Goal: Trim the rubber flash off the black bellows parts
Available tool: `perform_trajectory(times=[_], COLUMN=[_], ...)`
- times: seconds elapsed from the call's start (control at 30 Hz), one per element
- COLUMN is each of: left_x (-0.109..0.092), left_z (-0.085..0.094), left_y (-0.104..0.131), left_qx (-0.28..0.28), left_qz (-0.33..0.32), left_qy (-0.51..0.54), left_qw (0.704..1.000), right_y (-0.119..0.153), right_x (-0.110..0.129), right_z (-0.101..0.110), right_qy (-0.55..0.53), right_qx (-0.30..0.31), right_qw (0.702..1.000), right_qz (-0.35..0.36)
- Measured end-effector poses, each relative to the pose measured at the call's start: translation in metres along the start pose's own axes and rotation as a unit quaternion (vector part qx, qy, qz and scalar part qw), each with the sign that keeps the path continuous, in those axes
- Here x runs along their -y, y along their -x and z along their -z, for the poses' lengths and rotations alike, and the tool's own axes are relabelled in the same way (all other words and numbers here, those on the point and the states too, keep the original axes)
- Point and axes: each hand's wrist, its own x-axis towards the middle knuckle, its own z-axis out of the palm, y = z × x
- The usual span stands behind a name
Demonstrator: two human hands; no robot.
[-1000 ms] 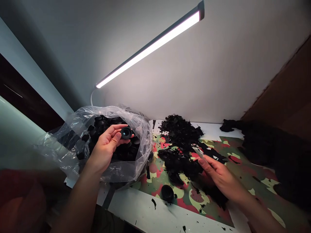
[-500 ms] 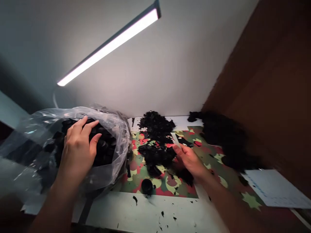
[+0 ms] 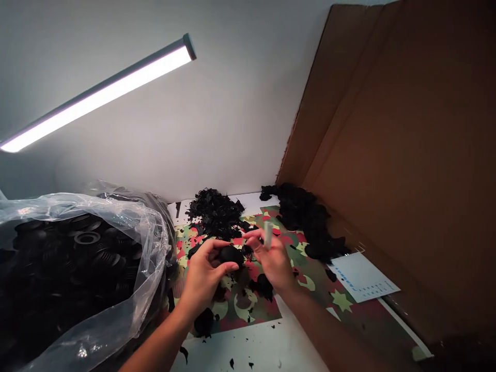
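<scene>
Between the thumb and fingers of my left hand (image 3: pixel 205 271) is a round black rubber-like part (image 3: pixel 229 256). My right hand (image 3: pixel 273 258) is closed around a slim pale-handled tool (image 3: pixel 268 233), whose working end I cannot make out. Its fingertips are close to the black part, and whether they touch it is unclear. Black scraps (image 3: pixel 215 209) are heaped just beyond both hands on a camouflage-patterned sheet (image 3: pixel 267 307). Another black part (image 3: pixel 203 323) lies near the sheet's front edge, below my left hand.
A clear plastic bag (image 3: pixel 155 258) full of black ribbed round parts (image 3: pixel 87 237) stands at left. More black pieces (image 3: pixel 306 212) are piled along the cardboard panel (image 3: pixel 387 129) at right, beside a white printed card (image 3: pixel 364 276). A lit lamp bar (image 3: pixel 96 98) hangs above.
My left hand has come out of the bag to the middle, now with a black part in it. My right hand still grips the pale tool. The view has swung right.
</scene>
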Motion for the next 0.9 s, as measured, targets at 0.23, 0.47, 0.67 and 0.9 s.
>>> perform_trajectory(times=[0.23, 0.47, 0.67, 0.9], left_x=[0.003, 0.008, 0.01, 0.005], left_z=[0.014, 0.019, 0.017, 0.013], left_y=[0.003, 0.001, 0.004, 0.009], left_qx=[-0.023, -0.055, -0.009, -0.023], left_qz=[0.136, 0.089, 0.071, 0.04], left_qy=[0.182, 0.164, 0.123, 0.031], left_qw=[0.974, 0.981, 0.99, 0.998], right_y=[0.004, 0.011, 0.011, 0.007], right_x=[0.014, 0.017, 0.014, 0.003], right_z=[0.003, -0.002, -0.009, -0.024], right_qy=[-0.013, 0.089, 0.146, 0.155], right_qx=[-0.035, 0.038, 0.046, 0.056], right_qw=[0.999, 0.99, 0.971, 0.972], right_qz=[0.04, 0.104, 0.182, 0.169])
